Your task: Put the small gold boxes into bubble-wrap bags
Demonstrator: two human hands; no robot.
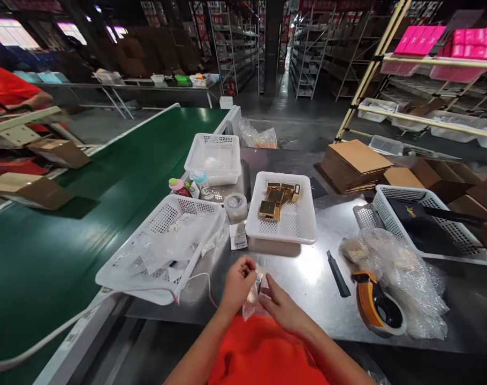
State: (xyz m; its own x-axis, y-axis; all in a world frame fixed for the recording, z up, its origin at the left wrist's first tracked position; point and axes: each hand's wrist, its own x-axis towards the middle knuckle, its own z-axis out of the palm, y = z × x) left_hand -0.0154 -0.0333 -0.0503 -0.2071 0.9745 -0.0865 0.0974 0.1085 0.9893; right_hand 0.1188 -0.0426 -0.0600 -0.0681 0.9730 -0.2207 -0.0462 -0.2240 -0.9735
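Close to my body, at the table's near edge, both hands are on a small gold item in clear plastic wrap (251,299). My left hand (240,280) has its fingers curled, pinching the top of the wrap. With thumb and fingers, my right hand (281,305) grips the packet from the other side. What exactly the wrap encloses is partly hidden by my fingers. Just beyond stands a white basket (283,230) with several shiny gold boxes (275,198). A white printed slip (238,236) and a roll of clear tape (235,206) lie to its left.
Left, a white basket (103,275) holds plastic packets beside the green conveyor (131,182). A box cutter (339,274), a tape dispenser (375,305) and bubble wrap (408,278) lie right. Cardboard (354,163) is stacked behind them. A co-worker's arm (30,101) shows far left.
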